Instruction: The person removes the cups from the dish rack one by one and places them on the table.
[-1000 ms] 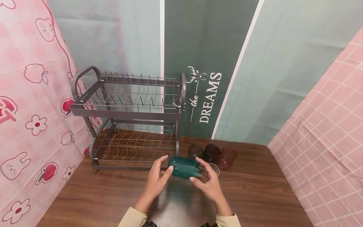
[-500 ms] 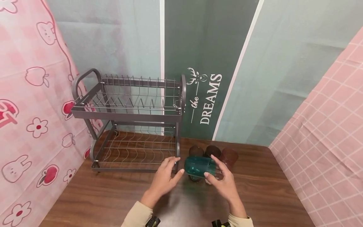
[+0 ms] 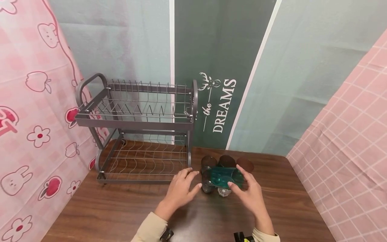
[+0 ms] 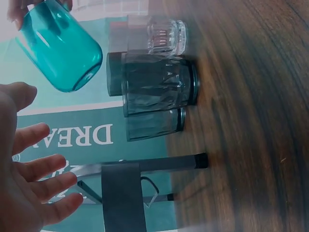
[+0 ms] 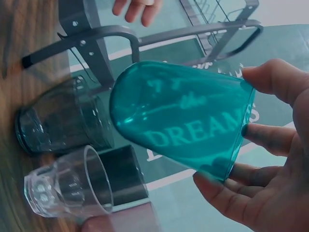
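Observation:
A see-through teal tumbler (image 3: 222, 178) lies sideways in the air, held by my right hand (image 3: 251, 195). The right wrist view shows thumb and fingers pinching the tumbler (image 5: 178, 116) around its rim, its rounded base pointing away from the palm. My left hand (image 3: 181, 189) is off to the left with relaxed, spread fingers, touching nothing. Below the tumbler stand a clear glass (image 5: 67, 183) and a smoky grey glass (image 5: 53, 118). Behind it in the head view are a brownish-grey glass (image 3: 208, 160), a dark glass (image 3: 226, 160) and a red glass (image 3: 246, 163), partly covered.
A two-tier grey dish rack (image 3: 134, 124) with wire shelves stands at the back left of the wooden table (image 3: 290, 201). Patterned pink cloths (image 3: 39, 111) hang at both sides, and a green printed curtain (image 3: 223, 43) closes off the back.
The tumbler has moved right, over the glasses. My left hand has let go of it and trails to its left, while my right hand keeps its hold.

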Motion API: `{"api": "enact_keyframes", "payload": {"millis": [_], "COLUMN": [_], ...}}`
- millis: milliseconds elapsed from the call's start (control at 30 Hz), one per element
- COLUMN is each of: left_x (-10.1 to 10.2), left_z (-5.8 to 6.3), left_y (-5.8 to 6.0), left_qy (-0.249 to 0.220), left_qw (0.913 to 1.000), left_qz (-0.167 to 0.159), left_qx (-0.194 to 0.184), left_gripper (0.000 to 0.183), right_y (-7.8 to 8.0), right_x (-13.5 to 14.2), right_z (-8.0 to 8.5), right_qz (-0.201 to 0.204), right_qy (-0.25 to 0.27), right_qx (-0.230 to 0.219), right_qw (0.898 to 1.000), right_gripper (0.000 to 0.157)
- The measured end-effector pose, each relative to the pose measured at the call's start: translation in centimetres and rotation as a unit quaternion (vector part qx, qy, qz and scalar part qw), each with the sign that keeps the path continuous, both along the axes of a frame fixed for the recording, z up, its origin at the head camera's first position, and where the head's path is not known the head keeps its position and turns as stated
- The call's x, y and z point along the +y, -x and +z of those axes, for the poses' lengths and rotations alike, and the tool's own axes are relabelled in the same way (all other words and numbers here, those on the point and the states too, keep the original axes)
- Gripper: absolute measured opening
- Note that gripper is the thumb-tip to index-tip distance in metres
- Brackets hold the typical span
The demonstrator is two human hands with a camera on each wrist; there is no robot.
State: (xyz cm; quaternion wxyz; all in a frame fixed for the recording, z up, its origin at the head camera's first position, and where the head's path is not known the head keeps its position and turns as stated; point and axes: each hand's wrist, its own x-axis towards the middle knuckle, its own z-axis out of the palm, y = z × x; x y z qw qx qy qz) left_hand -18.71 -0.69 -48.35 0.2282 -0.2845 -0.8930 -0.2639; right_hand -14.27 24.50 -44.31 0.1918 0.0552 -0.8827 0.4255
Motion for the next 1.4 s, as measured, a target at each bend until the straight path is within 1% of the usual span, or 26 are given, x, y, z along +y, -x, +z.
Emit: {"api": "enact_keyframes", "payload": {"millis": [200, 433, 633, 767, 900, 1033, 1133, 1300, 1400], "left_x": [0.6, 1.3, 1.9, 2.5, 3.3, 4.1, 4.7, 5.5, 5.9], "left_z": [-0.4, -0.3, -0.3, -0.3, -0.2, -0.4, -0.6, -0.6, -0.6], "left_y": [-0.2, -0.3, -0.4, -0.3, -0.3, -0.4, -0.4, -0.4, -0.4], "left_qy": [0.028, 0.058, 0.094, 0.108, 0.122, 0.126, 0.121, 0.117, 0.116], "left_qw": [0.9996, 0.9983, 0.9951, 0.9931, 0.9913, 0.9903, 0.9903, 0.9911, 0.9914], "left_qz": [0.001, 0.006, 0.012, 0.015, 0.012, 0.006, 0.002, -0.004, -0.002], "left_qx": [0.002, 0.003, 0.027, 0.044, 0.048, 0.058, 0.069, 0.063, 0.061], "left_gripper": [0.039, 0.040, 0.041, 0.039, 0.039, 0.039, 0.038, 0.036, 0.036], "right_y": [-0.4, -0.7, -0.9, -1.0, -1.0, -0.9, -0.8, -0.5, -0.1], "right_x": [0.7, 1.9, 2.8, 3.5, 4.1, 4.7, 5.2, 5.8, 6.1], "right_z": [0.7, 0.9, 0.9, 1.1, 1.3, 1.1, 1.0, 0.7, 0.3], "right_qz": [-0.021, -0.046, -0.051, -0.050, -0.055, -0.061, -0.063, -0.065, -0.065], "right_qy": [-0.025, -0.056, -0.081, -0.094, -0.107, -0.116, -0.121, -0.128, -0.133], "right_qx": [-0.005, -0.002, -0.002, -0.019, -0.031, -0.030, -0.038, -0.064, -0.075], "right_qw": [0.999, 0.997, 0.995, 0.994, 0.992, 0.991, 0.990, 0.988, 0.986], "right_gripper": [0.063, 0.063, 0.064, 0.065, 0.066, 0.066, 0.067, 0.068, 0.067]}}
